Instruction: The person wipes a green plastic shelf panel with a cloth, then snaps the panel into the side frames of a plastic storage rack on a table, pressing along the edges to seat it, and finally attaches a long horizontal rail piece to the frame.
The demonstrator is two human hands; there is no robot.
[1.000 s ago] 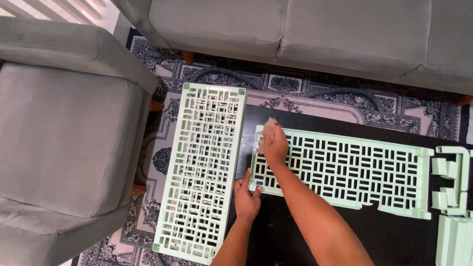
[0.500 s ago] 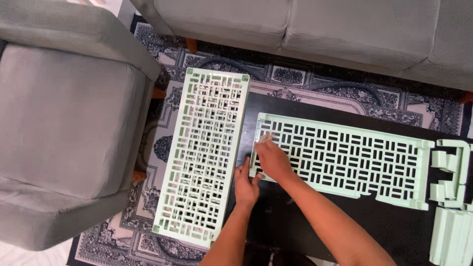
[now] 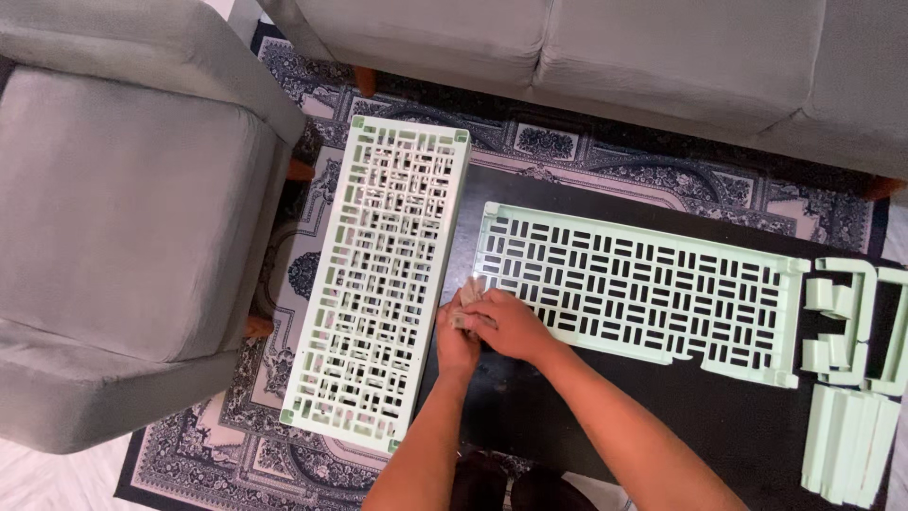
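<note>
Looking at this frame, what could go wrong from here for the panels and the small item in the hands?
1. The left panel hangs over the table edge above the rug; a nudge may tip it off.
2. Both hands work a small cloth-like piece at the right panel's corner; it may catch in a slot.
3. Loose parts sit near the table's right edge and might get knocked off.

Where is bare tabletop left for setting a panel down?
Bare dark table lies below the horizontal slotted panel, right of the right hand. Crowded: the far right edge with small frame pieces and stacked strips; the lattice panel fills the left.
</note>
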